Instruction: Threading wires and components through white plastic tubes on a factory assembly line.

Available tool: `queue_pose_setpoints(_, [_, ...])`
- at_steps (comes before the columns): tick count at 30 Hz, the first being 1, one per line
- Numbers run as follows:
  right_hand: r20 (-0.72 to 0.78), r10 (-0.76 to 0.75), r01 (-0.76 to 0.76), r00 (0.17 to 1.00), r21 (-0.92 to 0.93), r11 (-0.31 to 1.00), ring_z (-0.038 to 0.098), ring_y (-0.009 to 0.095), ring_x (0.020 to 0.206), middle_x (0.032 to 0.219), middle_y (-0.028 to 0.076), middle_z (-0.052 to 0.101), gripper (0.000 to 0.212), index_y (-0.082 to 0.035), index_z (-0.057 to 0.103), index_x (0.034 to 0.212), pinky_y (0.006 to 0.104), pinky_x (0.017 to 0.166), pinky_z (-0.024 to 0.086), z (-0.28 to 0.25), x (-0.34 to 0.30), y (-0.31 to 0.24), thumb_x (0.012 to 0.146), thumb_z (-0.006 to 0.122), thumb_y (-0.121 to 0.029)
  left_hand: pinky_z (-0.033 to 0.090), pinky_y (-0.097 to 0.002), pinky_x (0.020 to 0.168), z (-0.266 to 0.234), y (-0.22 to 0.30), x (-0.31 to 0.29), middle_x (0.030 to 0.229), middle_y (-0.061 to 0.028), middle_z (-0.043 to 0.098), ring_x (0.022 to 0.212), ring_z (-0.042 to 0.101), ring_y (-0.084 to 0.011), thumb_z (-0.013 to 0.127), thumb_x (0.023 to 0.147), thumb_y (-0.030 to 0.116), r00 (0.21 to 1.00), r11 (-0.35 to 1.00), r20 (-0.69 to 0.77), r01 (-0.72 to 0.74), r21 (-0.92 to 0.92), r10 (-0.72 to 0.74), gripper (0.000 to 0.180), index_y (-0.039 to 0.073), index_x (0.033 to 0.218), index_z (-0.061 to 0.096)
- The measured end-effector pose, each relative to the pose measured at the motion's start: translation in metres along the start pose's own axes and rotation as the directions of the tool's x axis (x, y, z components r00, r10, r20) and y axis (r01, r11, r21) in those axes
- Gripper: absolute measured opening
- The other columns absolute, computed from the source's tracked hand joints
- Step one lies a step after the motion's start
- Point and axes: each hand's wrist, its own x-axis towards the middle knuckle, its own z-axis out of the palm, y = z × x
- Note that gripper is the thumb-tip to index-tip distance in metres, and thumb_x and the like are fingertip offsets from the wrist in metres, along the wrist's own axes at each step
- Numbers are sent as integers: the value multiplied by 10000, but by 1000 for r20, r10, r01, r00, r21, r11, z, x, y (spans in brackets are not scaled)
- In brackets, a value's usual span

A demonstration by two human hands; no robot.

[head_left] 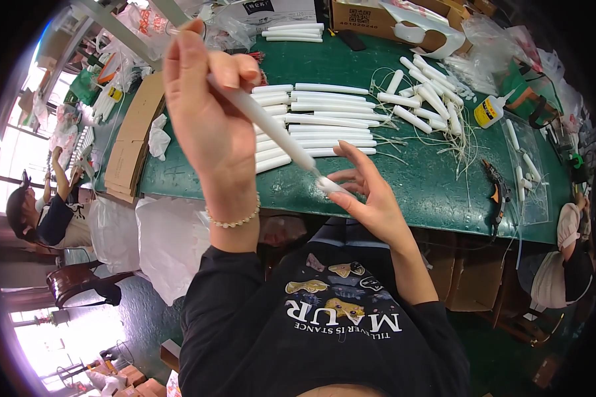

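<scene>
Raised over the table's near left part, my left hand [208,99], with a beaded bracelet at the wrist, is closed around a long white tube [268,126]. The tube slants down to the right, toward my right hand [371,198]. Pinched in my right fingers is a short white cylindrical piece [328,186], at the tube's lower end. A thin part shows where the two meet, but whether they are joined I cannot tell. Behind my hands, long white tubes [331,106] lie in rows on the green table [404,172].
Short white tubes with loose cords [430,99] are heaped at the right, beside a yellow-labelled glue bottle [489,111]. Black-and-orange pliers [496,192] lie near the right edge. Folded cardboard [129,142] stands at the left. Other people [53,212] sit at both sides.
</scene>
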Motion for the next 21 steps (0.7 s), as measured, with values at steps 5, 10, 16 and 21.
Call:
queue_pose_setpoints(5, [12, 101, -101, 995, 151, 983, 579, 169, 1023, 1246, 107, 506, 525, -16, 391, 1338, 267, 821, 471, -7, -7, 19, 859, 602, -54, 393, -249, 552, -9, 35, 25, 498, 14, 403, 542, 461, -113, 481, 971, 212, 980, 970, 109, -184, 156, 168, 212, 45, 1093, 527])
queue_pose_setpoints(10, [15, 176, -175, 984, 205, 963, 595, 139, 948, 1146, 91, 572, 341, 17, 500, 1226, 242, 765, 473, -14, -14, 28, 902, 550, -80, 377, -246, 431, -5, 29, 35, 489, 1, 424, 414, 421, -101, 471, 976, 229, 855, 806, 323, -501, 316, 405, 246, 4, 972, 570])
queue_pose_setpoints(16, [-13, 192, -185, 981, 208, 960, 596, 121, 878, 1058, 81, 613, 281, 20, 545, 1165, 231, 714, 469, -19, -19, 41, 912, 547, -101, 389, -213, 379, -3, -58, -20, 684, -50, 620, 424, 492, -50, 492, 957, 109, 864, 734, 422, -471, 489, 273, 170, 11, 868, 600])
queue_pose_setpoints(21, [-9, 212, -206, 977, 205, 957, 597, 116, 830, 965, 62, 640, 245, 13, 566, 1127, 233, 700, 468, -17, -21, 41, 914, 549, -107, 449, -305, 450, -8, -136, -66, 675, -72, 634, 501, 593, -196, 662, 788, 54, 753, 414, 645, -632, 655, 129, 38, 90, 800, 657])
